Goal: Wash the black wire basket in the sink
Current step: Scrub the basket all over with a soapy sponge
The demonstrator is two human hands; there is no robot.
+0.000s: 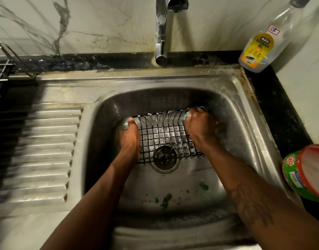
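Observation:
The black wire basket [164,134] stands in the steel sink [232,112], over the drain, with soap foam on its wires. My left hand [129,138] grips the basket's left rim, thumb up on the wire. My right hand [198,123] holds a green scrub pad [186,116] against the basket's right rim; the pad is mostly hidden under the fingers.
The tap [161,33] hangs above the sink's back edge, with no water running. A dishwash gel bottle [261,46] stands at the back right. A green and red soap tub [306,172] sits on the right counter. Green scrub bits [165,198] lie in the basin. A ribbed drainboard [47,150] lies left.

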